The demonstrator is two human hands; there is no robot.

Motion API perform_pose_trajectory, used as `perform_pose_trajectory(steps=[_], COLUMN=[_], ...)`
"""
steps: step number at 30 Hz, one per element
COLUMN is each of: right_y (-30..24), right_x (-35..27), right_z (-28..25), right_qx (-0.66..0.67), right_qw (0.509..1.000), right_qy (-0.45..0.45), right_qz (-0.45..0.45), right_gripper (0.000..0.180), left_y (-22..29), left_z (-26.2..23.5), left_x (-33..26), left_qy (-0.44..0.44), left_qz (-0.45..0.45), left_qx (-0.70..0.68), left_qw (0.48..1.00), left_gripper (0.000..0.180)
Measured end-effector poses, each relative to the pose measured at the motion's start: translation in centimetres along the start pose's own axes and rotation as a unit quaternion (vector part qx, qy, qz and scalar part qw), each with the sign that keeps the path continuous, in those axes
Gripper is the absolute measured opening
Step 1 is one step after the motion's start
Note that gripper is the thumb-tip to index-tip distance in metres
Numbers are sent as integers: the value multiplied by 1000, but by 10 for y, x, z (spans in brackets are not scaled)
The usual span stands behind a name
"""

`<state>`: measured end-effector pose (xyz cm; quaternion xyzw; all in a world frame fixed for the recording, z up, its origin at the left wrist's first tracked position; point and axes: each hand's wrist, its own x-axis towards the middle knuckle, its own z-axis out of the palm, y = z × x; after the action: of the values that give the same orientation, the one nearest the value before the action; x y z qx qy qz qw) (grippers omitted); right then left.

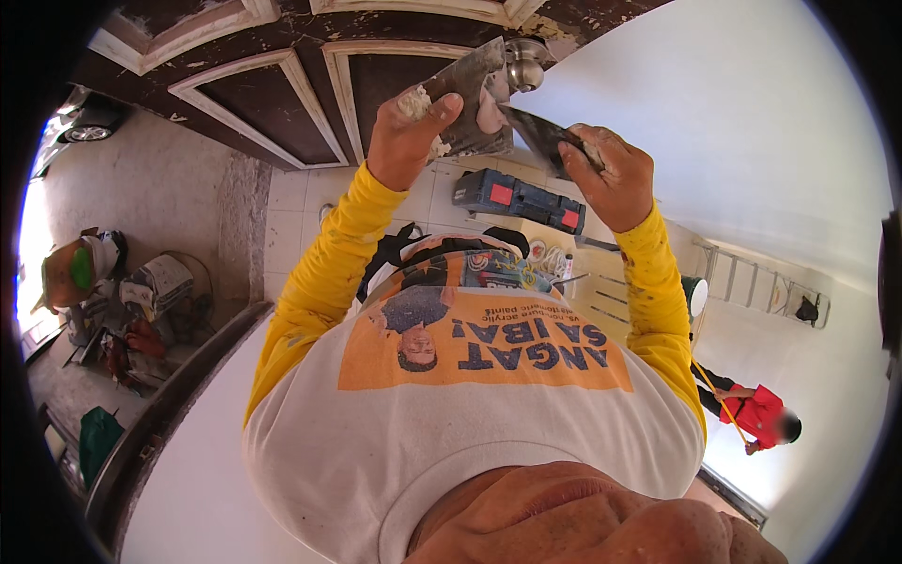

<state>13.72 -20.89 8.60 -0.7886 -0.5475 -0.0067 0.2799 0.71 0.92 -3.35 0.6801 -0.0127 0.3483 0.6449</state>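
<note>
My left hand (413,132) grips a flat, stained metal plate (467,80) with its thumb on top, held in front of the door. A pinkish-grey lump of putty (491,105) lies on the plate's right side, and pale smears mark the fingers. In my right hand (615,174) is a dark-bladed putty knife (537,137), closed around by thumb and fingers. The knife's tip reaches the putty's right edge. Just beyond the plate, a round metal doorknob (526,68) projects from the dark panelled door (272,108).
Below my hands, a dark toolbox (517,199) with red patches rests on the tiled floor. A ladder (766,282) leans at the right wall. Farther right, a person in red (756,416) holds a yellow pole. Sacks and tools (158,287) lie left, past a doorway.
</note>
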Motion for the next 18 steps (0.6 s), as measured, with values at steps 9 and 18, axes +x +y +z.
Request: perform_pose_trajectory(steps=[9, 18], right_y=[91, 141], right_x=[28, 51], right_z=[2, 17], right_qx=[-99, 18], right_qw=[985, 985], right_qy=[143, 117], right_qz=[23, 123], right_gripper=[18, 24], left_y=[-18, -6], left_z=[-15, -21], left_x=[-29, -39], left_qy=[-7, 49], left_qz=[23, -105], left_qx=[45, -72], left_qw=[999, 991], left_gripper=[43, 28])
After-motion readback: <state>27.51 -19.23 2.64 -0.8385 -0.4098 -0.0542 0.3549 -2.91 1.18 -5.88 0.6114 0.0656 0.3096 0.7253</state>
